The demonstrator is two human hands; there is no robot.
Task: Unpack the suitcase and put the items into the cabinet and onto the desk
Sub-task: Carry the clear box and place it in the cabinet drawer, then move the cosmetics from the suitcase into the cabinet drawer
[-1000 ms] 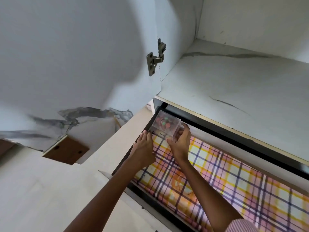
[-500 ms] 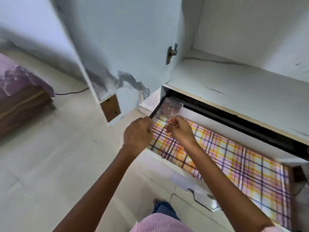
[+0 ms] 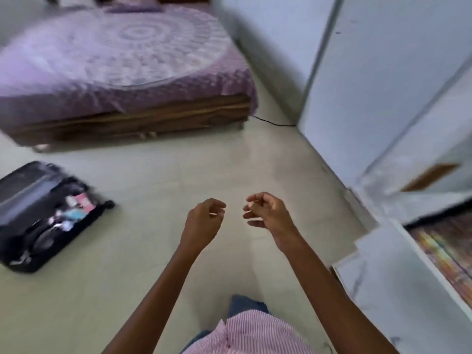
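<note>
The black suitcase (image 3: pixel 43 215) lies open on the floor at the left, with several small items inside, blurred. My left hand (image 3: pixel 203 222) and my right hand (image 3: pixel 268 215) hang in front of me over the bare floor, fingers loosely curled, holding nothing. The white cabinet (image 3: pixel 383 85) stands at the right with its door open. Its pulled-out drawer with the plaid liner (image 3: pixel 449 254) shows at the right edge. The clear box of coloured pieces is out of view.
A bed with a purple patterned cover (image 3: pixel 120 60) and a wooden base fills the far left. A black cable (image 3: pixel 270 122) runs along the floor by the cabinet's corner. Pale floor (image 3: pixel 166 175) stretches between the suitcase, bed and cabinet.
Both hands let go of the clear box at the drawer and drew back. The view swung left from the cabinet to the floor, bed and suitcase.
</note>
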